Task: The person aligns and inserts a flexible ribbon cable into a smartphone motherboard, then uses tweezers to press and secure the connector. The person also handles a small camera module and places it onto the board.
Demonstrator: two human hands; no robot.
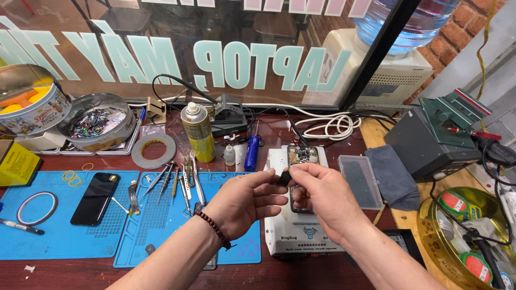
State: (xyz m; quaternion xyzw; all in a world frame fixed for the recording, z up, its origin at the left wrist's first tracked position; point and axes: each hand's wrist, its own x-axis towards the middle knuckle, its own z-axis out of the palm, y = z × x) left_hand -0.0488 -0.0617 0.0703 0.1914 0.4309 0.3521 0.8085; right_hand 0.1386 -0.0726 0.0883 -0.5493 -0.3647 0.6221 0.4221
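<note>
Both hands, left [244,201] and right [317,196], pinch one small black part [285,176] between closed fingertips above the white heating plate [279,236], steadying it.

Two bare hands: left hand [244,201], right hand [317,193], fingertips pinching one small black part [285,175]. Below fingers: one white heating station [301,236] bearing one opened phone [302,157]. Left of fingers: two blue silicone mats [59,236], one black smartphone [95,197], one yellow spray can [198,133], two round metal tins [99,122], two tape rolls [153,150].
</note>
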